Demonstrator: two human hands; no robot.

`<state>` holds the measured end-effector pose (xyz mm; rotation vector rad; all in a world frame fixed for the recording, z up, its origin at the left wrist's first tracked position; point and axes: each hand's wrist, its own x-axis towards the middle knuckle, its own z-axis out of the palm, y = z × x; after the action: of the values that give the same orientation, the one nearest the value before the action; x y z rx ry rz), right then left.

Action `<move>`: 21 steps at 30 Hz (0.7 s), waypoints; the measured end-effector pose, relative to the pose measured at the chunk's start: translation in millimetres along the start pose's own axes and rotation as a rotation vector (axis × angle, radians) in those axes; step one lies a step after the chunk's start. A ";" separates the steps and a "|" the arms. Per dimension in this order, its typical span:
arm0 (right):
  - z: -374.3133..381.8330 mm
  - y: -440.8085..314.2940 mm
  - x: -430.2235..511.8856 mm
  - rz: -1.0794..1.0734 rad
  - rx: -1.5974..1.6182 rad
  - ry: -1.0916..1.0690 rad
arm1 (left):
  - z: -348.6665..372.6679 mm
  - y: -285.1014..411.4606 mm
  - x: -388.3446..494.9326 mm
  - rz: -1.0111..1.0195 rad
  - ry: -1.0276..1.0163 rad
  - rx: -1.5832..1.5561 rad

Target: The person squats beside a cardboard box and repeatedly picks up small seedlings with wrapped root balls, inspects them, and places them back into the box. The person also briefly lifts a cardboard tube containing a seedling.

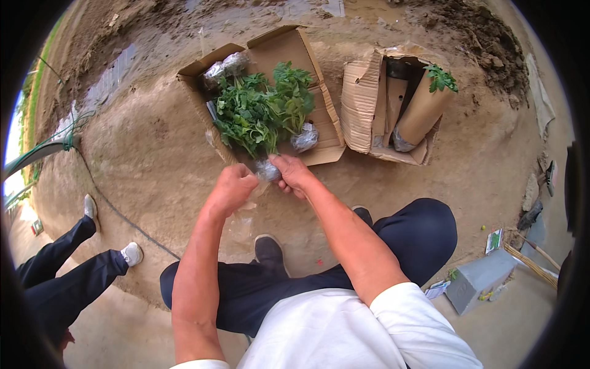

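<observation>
My right hand [292, 175] grips a leafy green seedling [260, 138] low down, at its stem and its root ball [268, 170] wrapped in clear plastic. Close to the left side of that ball is my left hand [236, 188], its fingers curled and slightly blurred; whether they pinch any film is unclear. The ball is at the near edge of an open cardboard box [329, 115], with the leaves reaching over the box. Another seedling [292, 87] with a wrapped root ball [305, 137] lies to the right. More plastic-wrapped root balls [227, 65] sit in the far left corner.
Right of the box stands a torn carton [362, 108] holding a brown paper roll [424, 113] with leaves at its top. Another person's legs [78, 272] are at the left, near a dark cable [124, 217]. A grey block [479, 279] lies at the lower right.
</observation>
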<state>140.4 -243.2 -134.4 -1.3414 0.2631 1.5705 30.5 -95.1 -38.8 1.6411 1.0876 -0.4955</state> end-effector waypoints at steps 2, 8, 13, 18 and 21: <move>-3.2 2.7 1.9 0.011 0.060 -0.067 | -6.5 -2.0 -0.5 0.000 -0.003 0.043; -8.2 4.4 4.1 0.028 0.116 -0.168 | -31.2 25.7 -14.6 -0.036 -0.014 0.250; -8.8 2.9 8.3 0.035 0.089 -0.206 | -39.2 19.9 -17.0 0.118 0.006 0.422; -0.1 -8.9 -3.8 -0.011 -0.267 -0.114 | -22.1 19.6 -16.3 0.208 0.031 0.393; 0.1 -10.0 -4.3 -0.094 -0.468 -0.059 | -16.0 18.1 -14.4 0.194 0.017 0.313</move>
<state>147.6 -240.7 -126.6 -1.6311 -0.2170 1.6482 35.4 -86.8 -12.3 2.0045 0.8827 -0.5444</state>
